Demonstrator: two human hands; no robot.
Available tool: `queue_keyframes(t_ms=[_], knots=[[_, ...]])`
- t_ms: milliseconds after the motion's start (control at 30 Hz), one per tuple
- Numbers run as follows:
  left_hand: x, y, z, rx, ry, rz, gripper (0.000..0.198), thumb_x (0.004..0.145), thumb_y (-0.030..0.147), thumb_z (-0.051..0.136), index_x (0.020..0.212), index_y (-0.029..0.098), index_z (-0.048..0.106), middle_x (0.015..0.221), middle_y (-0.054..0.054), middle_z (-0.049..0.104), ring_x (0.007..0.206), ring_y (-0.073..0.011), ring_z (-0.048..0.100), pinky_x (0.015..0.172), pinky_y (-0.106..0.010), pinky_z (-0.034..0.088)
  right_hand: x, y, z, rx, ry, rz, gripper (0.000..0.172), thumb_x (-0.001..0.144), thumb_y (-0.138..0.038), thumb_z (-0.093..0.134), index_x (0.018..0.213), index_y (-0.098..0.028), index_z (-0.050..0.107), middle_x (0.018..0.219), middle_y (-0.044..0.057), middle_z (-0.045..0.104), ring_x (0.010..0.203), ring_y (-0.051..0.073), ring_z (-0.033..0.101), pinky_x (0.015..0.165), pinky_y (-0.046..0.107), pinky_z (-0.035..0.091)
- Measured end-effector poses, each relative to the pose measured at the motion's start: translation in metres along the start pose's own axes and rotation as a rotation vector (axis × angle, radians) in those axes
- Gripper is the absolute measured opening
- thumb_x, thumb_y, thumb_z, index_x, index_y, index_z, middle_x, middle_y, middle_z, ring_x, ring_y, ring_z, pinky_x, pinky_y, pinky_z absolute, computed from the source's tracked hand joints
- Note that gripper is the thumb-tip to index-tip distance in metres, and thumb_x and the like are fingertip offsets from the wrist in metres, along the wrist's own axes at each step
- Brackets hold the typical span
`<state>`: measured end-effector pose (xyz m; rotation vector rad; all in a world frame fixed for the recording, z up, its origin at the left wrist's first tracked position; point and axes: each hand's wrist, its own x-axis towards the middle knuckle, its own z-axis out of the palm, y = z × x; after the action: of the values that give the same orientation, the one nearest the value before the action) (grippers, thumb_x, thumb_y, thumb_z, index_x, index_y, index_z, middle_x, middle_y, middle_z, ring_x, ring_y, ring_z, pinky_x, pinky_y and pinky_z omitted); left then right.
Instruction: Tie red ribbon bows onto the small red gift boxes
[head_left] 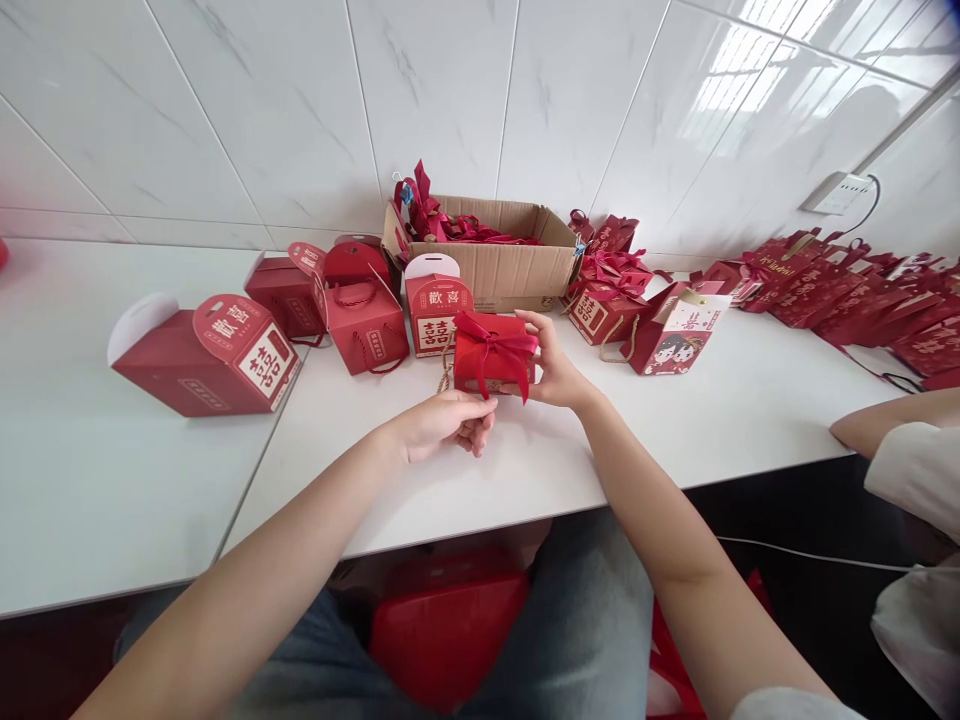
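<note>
A small red gift box (466,378) with a red ribbon bow (501,346) across its top is at the middle of the white table. My right hand (553,368) grips this box from its right side, fingers over the far edge and near the front. At the box's lower front left, my left hand (454,418) is closed, with thumb and fingers pinching the end of a ribbon tail. Twisted cord shows at the box's left side. Just behind it stands an upright red and white gift box (437,318) with Chinese characters.
Several red gift boxes with cord handles stand left, including a large one (202,370). A cardboard box (495,270) of red ribbons is against the tiled wall. On the right are a box with cartoon faces (677,335), many red bags (832,290) and another person's arm (892,420).
</note>
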<state>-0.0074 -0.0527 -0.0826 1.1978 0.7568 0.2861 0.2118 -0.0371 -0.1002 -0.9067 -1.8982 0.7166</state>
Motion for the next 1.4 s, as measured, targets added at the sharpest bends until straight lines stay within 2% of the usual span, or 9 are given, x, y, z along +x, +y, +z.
queue_keyframes(t_ms=[133, 233, 433, 567, 667, 800, 1000, 1167, 1400], knots=[[0.003, -0.005, 0.012, 0.187, 0.076, 0.057, 0.045, 0.073, 0.057, 0.070, 0.082, 0.013, 0.064, 0.065, -0.003, 0.065, 0.057, -0.0126, 0.057, 0.055, -0.026, 0.039, 0.000, 0.001, 0.003, -0.027, 0.022, -0.008, 0.095, 0.063, -0.041, 0.084, 0.138, -0.033, 0.027, 0.138, 0.012, 0.033, 0.132, 0.030, 0.038, 0.095, 0.049, 0.054], [0.005, -0.005, 0.017, 0.139, 0.081, 0.107, 0.052, 0.071, 0.062, 0.071, 0.090, 0.014, 0.065, 0.070, -0.003, 0.066, 0.058, -0.0123, 0.057, 0.056, -0.026, 0.040, 0.000, 0.000, 0.005, -0.098, 0.053, -0.015, 0.095, 0.061, -0.038, 0.083, 0.138, -0.034, 0.029, 0.137, 0.012, 0.031, 0.127, 0.029, 0.042, 0.096, 0.050, 0.053], [0.005, -0.003, 0.016, -0.076, 0.125, 0.260, 0.040, 0.073, 0.053, 0.073, 0.078, 0.014, 0.069, 0.063, 0.001, 0.056, 0.059, -0.0092, 0.051, 0.056, -0.024, 0.039, -0.002, -0.011, 0.005, -0.297, 0.054, -0.009, 0.100, 0.056, -0.037, 0.084, 0.141, -0.029, 0.031, 0.133, 0.014, 0.035, 0.128, 0.036, 0.038, 0.101, 0.057, 0.046], [0.005, -0.003, 0.013, -0.033, 0.158, 0.288, 0.033, 0.075, 0.046, 0.073, 0.070, 0.014, 0.067, 0.062, 0.000, 0.057, 0.059, -0.0105, 0.051, 0.056, -0.025, 0.039, -0.004, -0.017, -0.001, -0.346, -0.057, 0.015, 0.087, 0.060, -0.034, 0.080, 0.138, -0.028, 0.040, 0.135, 0.014, 0.033, 0.134, 0.036, 0.034, 0.103, 0.058, 0.042], [0.006, -0.003, 0.012, 0.006, 0.187, 0.321, 0.033, 0.077, 0.044, 0.071, 0.067, 0.014, 0.065, 0.062, -0.001, 0.058, 0.059, -0.0109, 0.053, 0.057, -0.025, 0.039, -0.004, -0.017, -0.003, -0.273, -0.083, -0.002, 0.065, 0.075, -0.041, 0.069, 0.134, -0.028, 0.046, 0.137, 0.012, 0.037, 0.136, 0.033, 0.034, 0.109, 0.056, 0.036], [0.006, -0.004, 0.013, 0.032, 0.197, 0.322, 0.032, 0.078, 0.044, 0.070, 0.068, 0.014, 0.065, 0.061, -0.001, 0.059, 0.058, -0.0107, 0.053, 0.058, -0.025, 0.038, 0.000, -0.017, 0.008, -0.209, 0.101, 0.043, 0.038, 0.086, -0.047, 0.059, 0.119, -0.028, 0.058, 0.131, 0.009, 0.048, 0.131, 0.028, 0.043, 0.111, 0.052, 0.034], [0.006, -0.004, 0.016, 0.089, 0.189, 0.326, 0.033, 0.079, 0.045, 0.068, 0.066, 0.014, 0.064, 0.060, -0.001, 0.058, 0.058, -0.0106, 0.052, 0.058, -0.025, 0.039, 0.004, -0.021, 0.028, -0.055, 0.368, 0.069, 0.030, 0.079, -0.052, 0.068, 0.093, -0.025, 0.066, 0.111, 0.007, 0.055, 0.116, 0.024, 0.053, 0.105, 0.045, 0.042], [0.006, -0.007, 0.021, 0.147, 0.148, 0.324, 0.034, 0.079, 0.047, 0.068, 0.067, 0.015, 0.065, 0.059, -0.002, 0.059, 0.059, -0.0124, 0.053, 0.059, -0.027, 0.043, 0.003, -0.030, 0.029, -0.001, 0.434, 0.155, 0.028, 0.071, -0.052, 0.076, 0.081, -0.026, 0.070, 0.097, 0.005, 0.051, 0.104, 0.023, 0.056, 0.102, 0.045, 0.046], [0.001, -0.007, 0.024, 0.173, 0.113, 0.307, 0.033, 0.080, 0.046, 0.066, 0.071, 0.015, 0.067, 0.062, -0.002, 0.059, 0.060, -0.0131, 0.054, 0.061, -0.027, 0.045, 0.002, -0.033, 0.028, 0.002, 0.416, 0.185, 0.025, 0.070, -0.051, 0.078, 0.079, -0.027, 0.075, 0.107, 0.006, 0.051, 0.113, 0.024, 0.055, 0.104, 0.045, 0.046]])
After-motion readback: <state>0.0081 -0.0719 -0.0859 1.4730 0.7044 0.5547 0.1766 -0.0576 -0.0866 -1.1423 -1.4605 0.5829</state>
